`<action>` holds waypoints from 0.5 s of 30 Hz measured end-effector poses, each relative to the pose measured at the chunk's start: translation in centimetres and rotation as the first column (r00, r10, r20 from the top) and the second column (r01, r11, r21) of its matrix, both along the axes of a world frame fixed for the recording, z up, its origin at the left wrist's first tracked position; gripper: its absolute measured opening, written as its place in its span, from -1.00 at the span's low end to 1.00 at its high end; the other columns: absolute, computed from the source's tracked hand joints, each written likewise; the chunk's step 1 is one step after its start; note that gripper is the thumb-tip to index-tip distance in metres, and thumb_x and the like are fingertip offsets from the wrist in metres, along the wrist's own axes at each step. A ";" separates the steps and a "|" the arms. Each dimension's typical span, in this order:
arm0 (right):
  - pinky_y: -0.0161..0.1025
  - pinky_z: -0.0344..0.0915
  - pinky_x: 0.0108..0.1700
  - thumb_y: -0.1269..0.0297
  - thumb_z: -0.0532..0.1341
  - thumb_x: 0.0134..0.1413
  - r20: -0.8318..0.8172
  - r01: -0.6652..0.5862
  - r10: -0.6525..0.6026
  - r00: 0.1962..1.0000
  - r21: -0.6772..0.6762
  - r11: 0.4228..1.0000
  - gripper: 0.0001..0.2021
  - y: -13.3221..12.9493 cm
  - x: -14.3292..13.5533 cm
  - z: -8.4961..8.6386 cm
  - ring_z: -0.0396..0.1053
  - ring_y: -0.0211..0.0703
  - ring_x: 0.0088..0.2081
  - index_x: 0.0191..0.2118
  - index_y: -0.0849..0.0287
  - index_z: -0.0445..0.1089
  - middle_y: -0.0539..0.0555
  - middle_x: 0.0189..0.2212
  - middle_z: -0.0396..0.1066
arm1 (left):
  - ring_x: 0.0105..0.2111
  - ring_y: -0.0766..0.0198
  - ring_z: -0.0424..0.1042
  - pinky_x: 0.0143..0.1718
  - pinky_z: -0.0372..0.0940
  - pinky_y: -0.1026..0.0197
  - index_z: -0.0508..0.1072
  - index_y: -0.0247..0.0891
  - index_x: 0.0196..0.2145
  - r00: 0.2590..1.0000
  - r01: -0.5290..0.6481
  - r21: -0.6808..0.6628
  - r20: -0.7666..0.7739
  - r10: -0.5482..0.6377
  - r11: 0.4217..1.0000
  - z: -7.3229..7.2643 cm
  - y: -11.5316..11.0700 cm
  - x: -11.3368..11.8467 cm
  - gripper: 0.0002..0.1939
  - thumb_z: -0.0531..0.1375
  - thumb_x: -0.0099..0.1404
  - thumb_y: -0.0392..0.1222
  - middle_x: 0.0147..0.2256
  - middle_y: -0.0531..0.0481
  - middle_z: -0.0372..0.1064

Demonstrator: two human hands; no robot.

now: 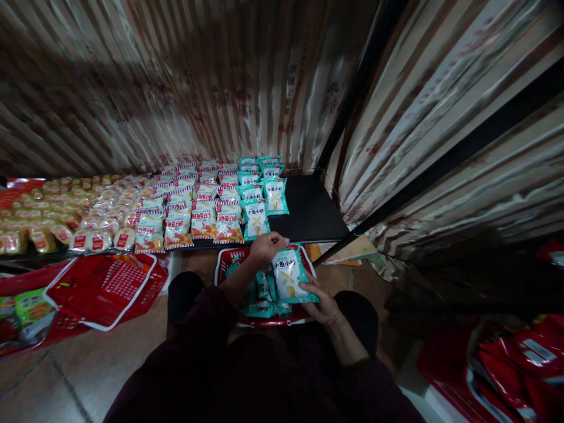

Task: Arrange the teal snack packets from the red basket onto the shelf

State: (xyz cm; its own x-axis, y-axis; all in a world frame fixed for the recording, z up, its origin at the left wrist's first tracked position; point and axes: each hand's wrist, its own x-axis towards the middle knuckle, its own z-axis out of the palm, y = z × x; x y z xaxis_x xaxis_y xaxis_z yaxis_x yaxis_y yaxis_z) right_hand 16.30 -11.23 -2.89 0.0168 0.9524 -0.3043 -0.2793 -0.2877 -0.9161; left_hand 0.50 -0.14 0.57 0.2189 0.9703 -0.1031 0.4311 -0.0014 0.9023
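Observation:
My right hand (324, 302) grips the lower right edge of a teal-and-white snack bag (288, 276) printed with dark characters. The bag stands tilted, front towards me, above a red plastic basket (219, 264) between my knees. Just past the bag's top edge is my left hand (267, 247), fingers curled together; whether they pinch anything is hidden. More teal snack bags (264, 288) lie in the basket under my hands. Beyond my hands, two rows of matching teal bags (256, 218) stand on a black shelf (308, 205).
White-and-orange snack bags (202, 220) and wrapped round pastries (99, 239) fill the shelf's left part. Black posts (365, 226) rise at the right, before a patterned curtain (247, 76). Red baskets (110, 288) stand at lower left; red packages (529, 358) lie at lower right.

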 end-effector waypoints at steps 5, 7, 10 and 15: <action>0.05 0.39 -0.11 0.11 0.31 -0.24 -0.209 -0.070 0.049 0.977 -0.091 0.993 -0.46 0.8 -0.1 -0.2 0.50 0.07 -0.20 -0.02 0.08 0.39 0.07 -0.25 0.55 | -0.35 0.29 0.36 -0.24 0.22 0.28 0.49 -0.30 -0.42 0.983 0.013 -0.010 0.184 -0.011 1.000 -0.6 -0.4 -0.6 -0.78 0.18 0.18 -0.08 -0.41 0.02 0.43; 0.06 0.37 -0.06 0.13 0.31 -0.23 -0.242 -0.071 0.044 0.969 -0.104 0.992 -0.51 1.0 -0.2 -0.3 0.49 0.07 -0.16 -0.06 0.09 0.40 0.08 -0.23 0.55 | -0.37 0.31 0.34 -0.25 0.23 0.28 0.48 -0.32 -0.32 0.967 -0.064 -0.078 0.243 0.081 0.995 -0.9 -1.1 -0.5 -0.78 0.17 0.19 -0.10 -0.42 0.02 0.40; 0.05 0.38 -0.06 0.14 0.30 -0.22 -0.219 -0.036 0.013 0.976 -0.105 0.994 -0.59 1.0 -0.4 -0.6 0.49 0.07 -0.16 -0.14 0.10 0.42 0.09 -0.23 0.55 | -0.50 0.36 0.26 -0.38 0.21 0.30 0.36 -0.34 -0.04 0.936 -0.194 -0.202 0.254 0.243 0.960 -1.4 -2.3 0.1 -0.62 0.16 0.21 -0.10 -0.54 0.12 0.28; 0.07 0.42 -0.11 0.11 0.28 -0.19 -0.187 0.042 -0.065 0.980 -0.124 0.991 -0.68 1.3 0.0 -1.8 0.50 0.08 -0.20 -0.25 0.10 0.42 0.09 -0.29 0.55 | -0.45 0.35 0.31 -0.35 0.22 0.31 0.39 -0.30 -0.15 0.913 -0.183 -0.215 0.325 0.247 0.959 -1.6 -4.6 1.1 -0.74 0.12 0.25 -0.13 -0.47 0.06 0.36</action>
State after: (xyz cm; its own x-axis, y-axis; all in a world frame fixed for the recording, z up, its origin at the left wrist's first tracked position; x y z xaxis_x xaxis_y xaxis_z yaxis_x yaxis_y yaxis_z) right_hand 16.32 -9.88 -4.72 -0.0027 0.9085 -0.4179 -0.4634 -0.3715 -0.8045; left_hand 1.59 -4.76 -1.04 0.0597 0.9707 -0.2328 0.0650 0.2289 0.9713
